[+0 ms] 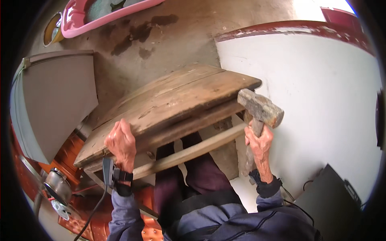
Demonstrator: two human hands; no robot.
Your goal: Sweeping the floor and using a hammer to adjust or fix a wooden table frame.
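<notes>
My right hand [260,142] is wrapped round the short wooden handle of a hammer [260,107], just below its heavy, worn block-shaped head. The head sits beside the right front corner of an old wooden table [181,98]. Closed in a fist, my left hand [122,140] is at the table's near edge on the left. Whatever its fingers may hold is hidden. A long pale wooden bar [193,150] runs below the tabletop between my two arms, in front of my legs.
A white wall [301,76] rises to the right of the table. At left stand a pale cabinet [60,92] and a metal pot [58,186]. A pink tub [108,19] lies on the far floor. Orange tufted upholstery [148,233] and a dark panel [329,201] are near me.
</notes>
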